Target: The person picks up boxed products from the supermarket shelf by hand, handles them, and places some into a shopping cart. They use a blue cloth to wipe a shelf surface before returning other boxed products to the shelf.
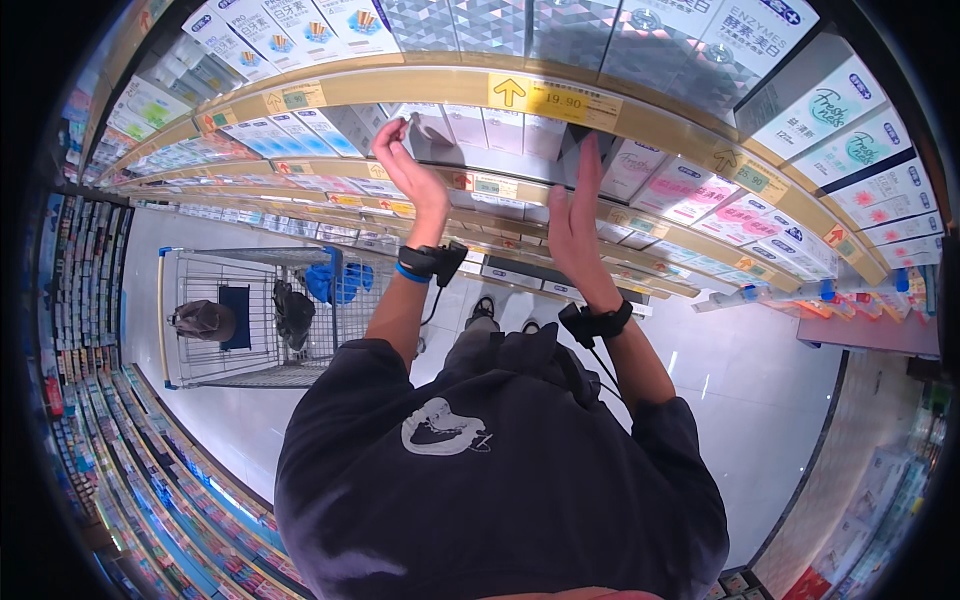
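Observation:
My left hand (409, 169) is raised at a shop shelf, in front of a row of pale boxes (466, 126); its fingers are bent and hold nothing that I can see. My right hand (577, 217) reaches up to the same shelf, with its fingertips in front of a dark gap beside a pale pink carton (632, 169). The fingers are straight and the thumb stands apart; whether the fingertips touch anything is hidden under the shelf edge (555, 94). Each wrist wears a black strapped device with a cable.
A metal shopping cart (255, 375) stands at the left, holding a cap (204, 321), a black bag (292, 315) and a blue item (330, 281). Toothpaste cartons (832, 112) fill upper shelves. More stocked shelves (150, 465) curve along the lower left. A low ledge (862, 337) juts out at the right.

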A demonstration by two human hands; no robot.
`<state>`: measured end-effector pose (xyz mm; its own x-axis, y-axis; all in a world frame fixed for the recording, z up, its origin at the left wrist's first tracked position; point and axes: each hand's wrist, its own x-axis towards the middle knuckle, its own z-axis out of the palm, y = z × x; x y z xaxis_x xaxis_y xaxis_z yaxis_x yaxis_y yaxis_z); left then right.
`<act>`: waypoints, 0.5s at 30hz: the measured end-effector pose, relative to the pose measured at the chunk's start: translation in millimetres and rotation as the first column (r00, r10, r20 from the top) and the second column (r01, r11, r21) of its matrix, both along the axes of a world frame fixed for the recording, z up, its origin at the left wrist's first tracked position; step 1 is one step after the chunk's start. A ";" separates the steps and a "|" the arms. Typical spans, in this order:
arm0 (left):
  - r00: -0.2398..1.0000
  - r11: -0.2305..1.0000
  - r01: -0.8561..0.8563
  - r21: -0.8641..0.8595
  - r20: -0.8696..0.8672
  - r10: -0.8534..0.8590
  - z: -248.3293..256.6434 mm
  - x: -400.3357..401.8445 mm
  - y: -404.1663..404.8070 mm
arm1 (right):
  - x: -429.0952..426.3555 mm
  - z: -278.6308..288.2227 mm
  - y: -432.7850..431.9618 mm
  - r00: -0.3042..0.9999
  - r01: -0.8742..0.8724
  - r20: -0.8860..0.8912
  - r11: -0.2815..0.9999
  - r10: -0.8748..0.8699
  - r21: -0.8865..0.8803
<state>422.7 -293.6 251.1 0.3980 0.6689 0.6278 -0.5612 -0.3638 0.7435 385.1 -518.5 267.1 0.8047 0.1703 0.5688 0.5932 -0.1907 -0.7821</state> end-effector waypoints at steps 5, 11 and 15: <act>0.993 0.992 0.110 -0.065 -0.036 -0.113 7.6 40.0 40.7 | 39.3 -18.6 30.1 0.983 0.173 -0.089 0.976 -0.163 0.130; 0.852 0.698 0.432 -0.571 0.005 -0.524 -15.6 87.2 89.6 | 112.4 -62.6 16.4 0.946 0.158 -0.324 0.835 0.025 0.526; 0.708 0.522 0.518 -0.678 -0.002 -0.706 -22.8 120.2 92.8 | 191.3 -135.9 -21.9 0.898 0.254 -0.433 0.714 0.076 0.653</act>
